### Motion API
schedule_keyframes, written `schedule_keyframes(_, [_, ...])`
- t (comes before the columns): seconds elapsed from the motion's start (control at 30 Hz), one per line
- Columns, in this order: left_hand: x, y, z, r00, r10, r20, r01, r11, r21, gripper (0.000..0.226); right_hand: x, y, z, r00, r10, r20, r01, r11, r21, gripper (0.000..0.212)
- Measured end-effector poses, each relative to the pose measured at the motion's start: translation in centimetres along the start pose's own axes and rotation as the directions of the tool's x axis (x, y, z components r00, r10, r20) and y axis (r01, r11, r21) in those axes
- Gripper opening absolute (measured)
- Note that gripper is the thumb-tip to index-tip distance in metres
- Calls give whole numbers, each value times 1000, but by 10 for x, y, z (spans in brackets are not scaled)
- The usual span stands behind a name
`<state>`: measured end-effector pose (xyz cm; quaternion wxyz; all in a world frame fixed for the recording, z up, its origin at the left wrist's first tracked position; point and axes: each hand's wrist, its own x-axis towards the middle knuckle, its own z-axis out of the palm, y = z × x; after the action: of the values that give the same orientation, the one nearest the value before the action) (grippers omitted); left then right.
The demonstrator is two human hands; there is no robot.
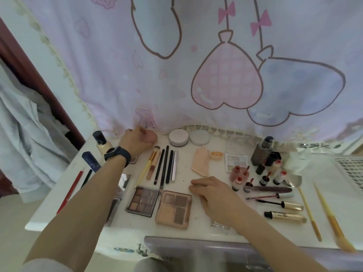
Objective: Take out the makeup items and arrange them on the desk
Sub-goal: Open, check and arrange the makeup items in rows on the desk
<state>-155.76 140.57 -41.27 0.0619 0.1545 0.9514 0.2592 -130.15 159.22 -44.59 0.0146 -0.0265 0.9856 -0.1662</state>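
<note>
Landmark: peach palette (173,210), lying open near the front edge of the desk (184,169).

- Edges: curtain (216,75) hem runs along the back of the desk, well beyond the palette. Red pencil (70,191) lies by the left edge, far left of it.
- Open room: a bare strip behind the palette, between the row of brushes and pencils (164,165) and a flat peach-coloured piece (201,161). Brown palette (142,201) sits just beside the landmark on its left, almost touching.
- Right of it, well apart: small bottles (261,177) and mascara tubes (284,214).
- Two round compacts (178,136) sit behind it at the curtain hem.
- Right hand (212,195): palm down just right of the palette, fingers loosely bent, tips touching the desk, holding nothing.
- Left hand (137,141): far behind and left of the palette at the curtain hem, watch (117,154) on the wrist. Fingers curled under, and I cannot tell whether they grip anything.
</note>
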Motion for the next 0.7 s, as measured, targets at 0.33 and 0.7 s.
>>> schedule_keyframes(0.33, [-127,51,-21,971,113,-212,-207,842,-498,62,-15,-14,-19,972,180,-154,-87,874,478,32])
schedule_keyframes(0.7, [-255,89,23,954,273,-125,-291,740,-607,84,-71,-31,-50,922,368,117,-177,135,975,32])
